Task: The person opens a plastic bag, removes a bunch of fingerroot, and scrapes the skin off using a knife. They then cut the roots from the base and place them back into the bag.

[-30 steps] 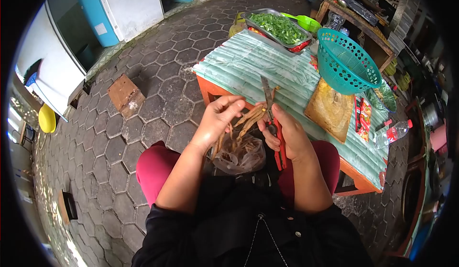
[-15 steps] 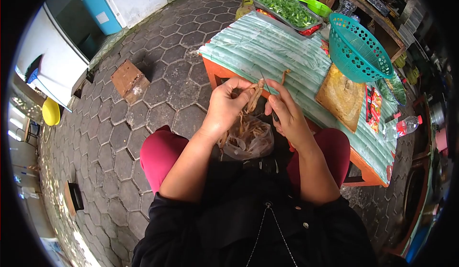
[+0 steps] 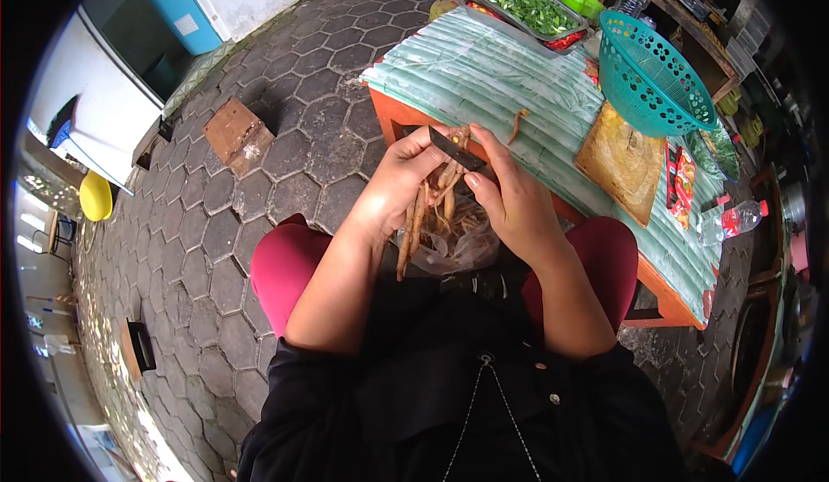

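Brown dried roots (image 3: 425, 208) bunched in left hand (image 3: 399, 180), fingers clenched round them, over plastic bag (image 3: 458, 242) on lap. Right hand (image 3: 509, 201) grips scissors (image 3: 458, 151), blade w/ tip touching the roots. One stray root (image 3: 517, 124) lies on green tabletop (image 3: 484, 76); teal basket (image 3: 652, 76) further right, beside wood board (image 3: 623, 164).

the scissors (image 3: 458, 152) in the right hand's (image 3: 509, 210) grip show dull grey metal blades. the roots (image 3: 420, 214) in the left hand's (image 3: 399, 180) grip look dry, rough and fibrous; below them sags a thin, glossy clear plastic bag (image 3: 458, 249). beyond the grip, the worktop (image 3: 492, 76) wears ribbed, faintly shiny green sheeting. farther right sit a matt wooden cutting board (image 3: 623, 162) and a perforated teal plastic basket (image 3: 652, 80).
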A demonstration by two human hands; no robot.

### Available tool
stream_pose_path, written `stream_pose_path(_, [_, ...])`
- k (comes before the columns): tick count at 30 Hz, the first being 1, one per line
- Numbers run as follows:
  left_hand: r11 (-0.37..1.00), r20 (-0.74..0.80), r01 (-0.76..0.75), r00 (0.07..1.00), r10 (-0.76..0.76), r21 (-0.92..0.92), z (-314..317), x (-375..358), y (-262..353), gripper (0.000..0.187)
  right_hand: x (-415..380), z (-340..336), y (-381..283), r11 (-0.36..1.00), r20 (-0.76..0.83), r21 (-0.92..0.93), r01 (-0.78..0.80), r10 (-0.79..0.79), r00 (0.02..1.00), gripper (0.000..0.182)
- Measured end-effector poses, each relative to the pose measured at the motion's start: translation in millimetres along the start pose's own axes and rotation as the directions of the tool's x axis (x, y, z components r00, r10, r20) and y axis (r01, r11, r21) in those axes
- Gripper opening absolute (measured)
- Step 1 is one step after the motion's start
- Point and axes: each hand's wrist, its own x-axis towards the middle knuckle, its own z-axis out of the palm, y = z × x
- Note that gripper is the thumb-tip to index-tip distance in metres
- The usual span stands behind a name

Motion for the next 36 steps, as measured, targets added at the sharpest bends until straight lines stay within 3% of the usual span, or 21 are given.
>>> stream_pose_path(2, [0.982,0.021,0.065,0.998,-0.062,-0.176,-3,-1,0,0.021,0,-1,-2,1.0,0.034,0.01,-0.012,0.011,0.999,0.053])
stream_pose_path(6, [0.968,0.023,0.112,0.994,-0.11,-0.225,-6,-3,2,0.02,1,0,-5,0.999,-0.01,0.029,0.02,-0.02,1.0,0.051])
stream_pose_path(8, [0.932,0.136,0.128,0.987,-0.086,-0.339,-9,-1,0,0.019,2,0,-5,0.999,-0.035,0.045,0.019,-0.018,0.999,0.05])
stream_pose_path(10, [0.921,0.173,0.128,0.983,-0.068,-0.369,-11,2,-3,0.019,2,1,-6,0.94,0.019,0.27,-0.208,0.211,0.977,0.04])
stream_pose_path(12, [0.907,0.209,0.131,0.977,-0.049,-0.399,-10,2,-3,0.019,2,0,-8,0.909,0.035,0.34,-0.241,0.243,0.969,0.036])
stream_pose_path(13, [0.917,0.174,0.132,0.982,-0.07,-0.376,-6,2,-2,0.019,3,0,-8,0.872,0.052,0.407,-0.271,0.274,0.96,0.032])
stream_pose_path(16, [0.928,0.13,0.132,0.987,-0.092,-0.348,0,2,-5,0.019,2,7,-7,0.915,-0.068,0.325,-0.239,0.275,0.959,0.026])
stream_pose_path(19, [0.93,0.106,0.147,0.987,-0.118,-0.336,3,2,-7,0.02,0,11,5,0.91,-0.07,0.338,-0.241,0.28,0.957,0.021])
stream_pose_path(22, [0.971,0.052,0.12,0.992,-0.112,-0.207,0,3,-8,0.024,0,10,2,0.887,-0.129,0.379,-0.264,0.334,0.934,0.011])
stream_pose_path(24, [0.994,0.047,-0.015,0.999,0.01,0.107,5,0,-3,0.027,0,6,0,0.87,-0.117,0.388,-0.304,0.374,0.92,0.014])
stream_pose_path(25, [0.994,0.05,-0.016,0.999,0.011,0.109,7,-1,-3,0.027,1,5,-1,0.85,-0.1,0.398,-0.345,0.414,0.905,0.016])
stream_pose_path(27, [0.974,0.073,-0.175,0.983,0.166,0.141,14,0,-7,0.024,1,4,-5,0.845,-0.103,0.424,-0.327,0.404,0.909,0.017])
stream_pose_path(32, [0.994,0.033,-0.08,0.996,0.077,0.075,8,2,-7,0.022,1,5,-2,0.861,-0.049,0.438,-0.259,0.311,0.949,0.022])
stream_pose_path(34, [0.995,0.009,-0.073,0.997,0.073,0.061,5,0,-7,0.022,1,0,-7,0.918,0.011,0.27,-0.289,0.297,0.955,0.032])
stream_pose_path(35, [0.995,0.008,-0.076,0.997,0.076,0.062,4,-1,-4,0.022,0,0,-7,0.92,0.01,0.27,-0.285,0.294,0.956,0.032])
stream_pose_path(36, [0.993,0.026,-0.075,0.997,0.073,0.089,4,-3,-1,0.017,0,-1,-7,0.948,-0.005,0.224,-0.225,0.232,0.973,0.037])
